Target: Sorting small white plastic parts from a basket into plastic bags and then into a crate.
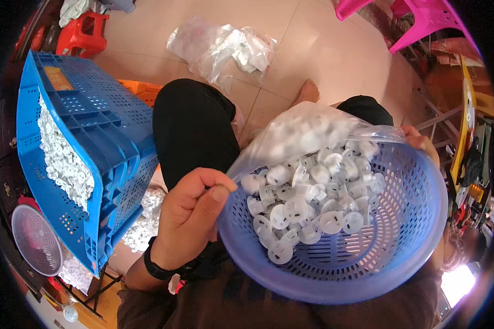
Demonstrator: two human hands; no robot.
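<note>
A round blue-purple plastic basket point(406, 241) rests against my lap, tilted. Many small translucent white plastic discs point(307, 205) with little slots lie heaped in its left and far part. Over the far rim lies a clear plastic bag point(302, 129), its mouth open toward the basket and more discs inside. My left hand point(195, 205), with a black band on its wrist, pinches the left corner of the bag's mouth at the basket's left rim. My right hand point(421, 143) grips the bag's right edge by the far right rim; the basket partly hides it.
A large blue perforated crate point(88, 120) with white pieces stands to my left. Beyond it are a red stool point(83, 35) and an orange container point(140, 90). Another clear bag point(225, 49) lies on the tiled floor. A pink stool point(422, 22) stands far right.
</note>
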